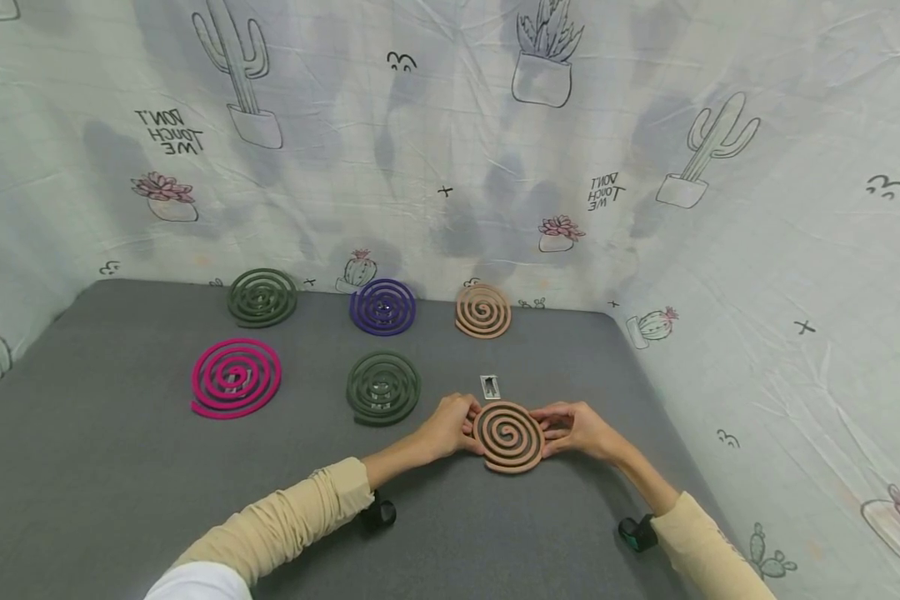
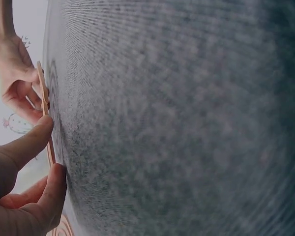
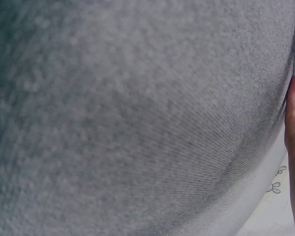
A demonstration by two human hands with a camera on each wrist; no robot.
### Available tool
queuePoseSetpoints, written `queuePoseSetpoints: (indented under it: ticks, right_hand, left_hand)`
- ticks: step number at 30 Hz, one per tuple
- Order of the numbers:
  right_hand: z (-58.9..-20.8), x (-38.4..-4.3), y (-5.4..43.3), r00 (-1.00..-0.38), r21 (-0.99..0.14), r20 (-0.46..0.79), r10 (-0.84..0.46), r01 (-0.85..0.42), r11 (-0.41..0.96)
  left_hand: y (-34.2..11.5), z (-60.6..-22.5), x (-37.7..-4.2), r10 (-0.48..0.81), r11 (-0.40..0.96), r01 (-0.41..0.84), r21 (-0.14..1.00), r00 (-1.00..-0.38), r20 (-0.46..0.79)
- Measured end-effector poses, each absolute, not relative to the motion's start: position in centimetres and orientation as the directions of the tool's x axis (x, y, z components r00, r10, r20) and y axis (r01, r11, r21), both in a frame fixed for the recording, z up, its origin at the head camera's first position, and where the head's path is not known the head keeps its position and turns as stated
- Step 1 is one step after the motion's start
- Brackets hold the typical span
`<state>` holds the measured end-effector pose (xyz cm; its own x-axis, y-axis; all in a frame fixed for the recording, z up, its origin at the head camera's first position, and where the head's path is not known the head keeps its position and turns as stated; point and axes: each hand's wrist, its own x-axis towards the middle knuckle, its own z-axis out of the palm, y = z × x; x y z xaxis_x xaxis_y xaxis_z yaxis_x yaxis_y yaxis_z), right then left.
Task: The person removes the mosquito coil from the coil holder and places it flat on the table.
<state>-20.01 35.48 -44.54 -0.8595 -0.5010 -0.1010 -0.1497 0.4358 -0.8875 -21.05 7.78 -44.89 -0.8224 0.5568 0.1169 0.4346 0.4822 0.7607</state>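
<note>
Apparently close to the end of the set: five coils lay flat on the grey table [image 1: 435, 525], one more was in hand. Far row, left to right: dark green coil [image 1: 262, 297], purple coil [image 1: 382, 307], pale tan coil [image 1: 483, 310], all close to the hanging cloth [image 1: 450, 117]. Near row: pink coil [image 1: 234, 372], then grey-green coil [image 1: 383, 373], then the held copper-tan coil [image 1: 507, 432] at the right end

Left hand [image 1: 450, 427] pinched the copper-tan coil's left edge, thumb and fingers close together on the rim. Right hand [image 1: 581, 432] gripped the opposite edge, fingers bent in, thumb nearest the camera. Saw nothing else in either hand. Left wrist view had the coil edge-on, roughly parallel to the table; couldn't tell if it touched. Right wrist view caught only part of that hand, not its grip

Small metal piece [image 1: 490, 387] lay uncovered just beyond the copper-tan coil. Similar metal showed through the pink, purple and grey-green coils; unclear under dark green and pale tan. My read: placing looked done for five, left for the one in hand. Couldn't tell whether dark bands between its turns were table or a second nested coil
</note>
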Motion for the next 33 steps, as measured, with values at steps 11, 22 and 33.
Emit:
queuePoseSetpoints:
  ticks: [11, 22, 33]
  right_hand:
    - [-44.54, -19.88, 35.10, -0.866, -0.863, -0.089, -0.492, -0.179, 0.472]
    - [-44.36, -19.84, 34.71, -0.872, -0.856, -0.126, -0.474, -0.146, 0.496]
    - [-44.41, -19.60, 34.68, -0.868, -0.831, -0.117, -0.483, -0.181, 0.526]
  left_hand:
    - [7.55, -45.06, -20.75, 0.562, 0.481, 0.430, 0.764, -0.820, 0.108]
    - [7.49, -44.95, -20.89, 0.556, 0.473, 0.431, 0.769, -0.822, 0.119]
    - [7.70, -44.77, -21.03, 0.572, 0.524, 0.435, 0.732, -0.817, 0.076]
